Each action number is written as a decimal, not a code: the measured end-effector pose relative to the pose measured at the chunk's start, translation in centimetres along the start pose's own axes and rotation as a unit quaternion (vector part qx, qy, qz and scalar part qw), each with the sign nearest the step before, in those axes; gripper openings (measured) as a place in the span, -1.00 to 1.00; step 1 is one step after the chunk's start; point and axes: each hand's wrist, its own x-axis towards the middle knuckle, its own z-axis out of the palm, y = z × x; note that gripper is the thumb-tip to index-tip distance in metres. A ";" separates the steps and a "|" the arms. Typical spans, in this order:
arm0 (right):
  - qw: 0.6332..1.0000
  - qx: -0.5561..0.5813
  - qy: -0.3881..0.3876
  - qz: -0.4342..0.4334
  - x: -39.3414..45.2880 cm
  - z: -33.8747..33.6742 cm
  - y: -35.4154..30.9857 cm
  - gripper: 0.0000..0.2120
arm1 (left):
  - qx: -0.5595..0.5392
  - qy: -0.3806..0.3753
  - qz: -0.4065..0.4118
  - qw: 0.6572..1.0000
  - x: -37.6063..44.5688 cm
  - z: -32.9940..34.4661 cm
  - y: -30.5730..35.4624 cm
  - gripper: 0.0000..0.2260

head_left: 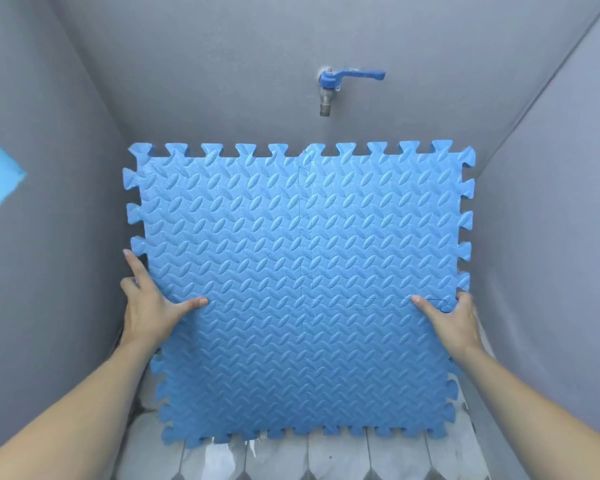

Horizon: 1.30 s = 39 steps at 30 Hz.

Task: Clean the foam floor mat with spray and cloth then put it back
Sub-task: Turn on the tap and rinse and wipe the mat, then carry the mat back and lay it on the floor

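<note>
The foam mat (302, 292) is standing upright against the grey wall (222, 64) under the tap (329, 88), left hand (149, 306) and right hand (454, 320) gripping its side edges. I reckon the interlocked seams are risking popping apart — wet tile floor (326, 459) isn't helping.

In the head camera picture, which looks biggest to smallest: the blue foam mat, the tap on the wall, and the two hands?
1. Blue foam mat, by far.
2. Left hand and right hand: look alike, no ranking.
3. Tap, though it is farther away.
</note>
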 end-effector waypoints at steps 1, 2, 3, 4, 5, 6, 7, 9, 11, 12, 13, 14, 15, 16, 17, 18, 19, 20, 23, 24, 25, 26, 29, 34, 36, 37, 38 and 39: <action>1.000 0.000 -0.007 0.006 -1.0 -1.3 -1.2 -0.22 | 0.003 0.002 -0.012 1.000 -1.0 -1.7 0.9 0.37; 1.000 -0.003 -0.013 0.012 -2.0 -2.7 -2.7 -0.25 | 0.007 0.003 -0.019 1.000 -1.8 -3.5 2.0 0.36; 1.000 -0.004 -0.020 0.019 -2.9 -4.3 -4.3 -0.26 | 0.012 0.001 -0.022 1.000 -2.5 -5.5 3.3 0.36; 0.999 0.001 -0.025 0.022 -3.7 -6.0 -6.2 -0.26 | 0.015 -0.002 -0.021 1.000 -3.1 -7.7 5.0 0.35; 0.999 0.008 -0.026 0.023 -4.3 -7.9 -8.4 -0.26 | 0.018 -0.003 -0.019 1.000 -3.4 -10.2 7.0 0.35; 0.999 0.013 -0.023 0.021 -4.8 -10.0 -11.0 -0.26 | 0.020 -0.001 -0.014 1.000 -3.5 -12.9 9.2 0.35; 0.999 0.019 -0.019 0.019 -5.4 -12.2 -14.0 -0.25 | 0.020 0.003 -0.008 1.000 -3.5 -15.9 11.6 0.34; 0.999 0.029 -0.010 0.009 -6.3 -16.9 -20.5 -0.22 | 0.010 0.012 0.008 1.000 -3.5 -22.1 17.1 0.34; 0.999 0.039 -0.001 -0.007 -7.4 -21.7 -27.8 -0.21 | -0.013 0.023 0.025 0.999 -3.6 -28.4 22.8 0.34; 0.999 0.048 0.001 -0.017 -8.0 -24.2 -31.6 -0.23 | -0.025 0.031 0.032 0.999 -3.6 -31.7 25.5 0.34; 0.998 0.059 0.002 -0.027 -8.6 -26.4 -35.1 -0.24 | -0.036 0.036 0.040 0.998 -3.8 -35.0 28.0 0.34; 0.997 0.068 0.001 -0.036 -9.3 -28.6 -38.3 -0.25 | -0.046 0.040 0.047 0.997 -3.9 -38.2 30.3 0.35; 0.996 0.072 0.003 -0.049 -9.9 -30.5 -41.3 -0.27 | -0.057 0.044 0.053 0.996 -4.2 -41.3 32.3 0.35; 0.995 0.073 0.007 -0.061 -10.8 -32.2 -44.1 -0.30 | -0.069 0.051 0.057 0.995 -4.5 -44.2 34.1 0.35; 0.994 0.074 0.010 -0.074 -11.6 -33.8 -46.6 -0.33 | -0.083 0.063 0.062 0.993 -4.9 -47.0 35.6 0.34; 0.993 0.075 0.013 -0.087 -12.4 -35.1 -48.9 -0.36 | -0.095 0.080 0.069 0.990 -5.2 -49.5 36.9 0.34; 0.992 0.077 0.012 -0.100 -13.1 -36.1 -51.0 -0.40 | -0.105 0.098 0.077 0.987 -5.6 -51.8 38.0 0.35; 0.990 0.080 0.007 -0.112 -13.8 -37.0 -53.1 -0.43 | -0.112 0.114 0.083 0.984 -6.0 -54.0 39.0 0.36; 0.984 0.075 0.014 -0.158 -16.1 -38.7 -57.8 -0.46 | -0.130 0.145 0.084 0.977 -7.1 -59.4 40.0 0.38; 0.982 0.078 0.020 -0.169 -16.7 -38.9 -58.8 -0.46 | -0.132 0.153 0.079 0.976 -7.5 -60.7 39.7 0.38; 0.980 0.081 0.024 -0.180 -17.2 -38.9 -59.6 -0.45 | -0.136 0.161 0.077 0.974 -8.0 -61.7 39.5 0.38; 0.979 0.078 0.025 -0.187 -17.9 -38.9 -60.6 -0.44 | -0.141 0.171 0.073 0.972 -8.4 -62.7 39.3 0.37; 0.972 0.105 0.002 -0.209 -20.1 -38.0 -62.7 -0.35 | -0.130 0.210 0.050 0.968 -9.9 -65.3 37.9 0.34; 0.966 0.102 -0.035 -0.235 -22.3 -36.4 -65.8 -0.39 | -0.118 0.263 0.011 0.958 -12.6 -67.7 35.1 0.29; 0.962 0.102 -0.051 -0.247 -22.7 -35.8 -67.9 -0.28 | -0.124 0.277 -0.004 0.953 -13.7 -68.6 34.4 0.28; 0.961 0.107 -0.064 -0.247 -22.9 -35.5 -69.1 -0.19 | -0.127 0.285 -0.015 0.950 -14.4 -69.1 34.0 0.28; 0.958 0.112 -0.080 -0.253 -23.1 -35.2 -70.5 -0.09 | -0.124 0.297 -0.025 0.946 -14.9 -69.6 33.6 0.28; 0.953 0.113 -0.097 -0.264 -23.3 -34.9 -71.9 0.02 | -0.119 0.313 -0.031 0.942 -15.5 -70.1 33.3 0.29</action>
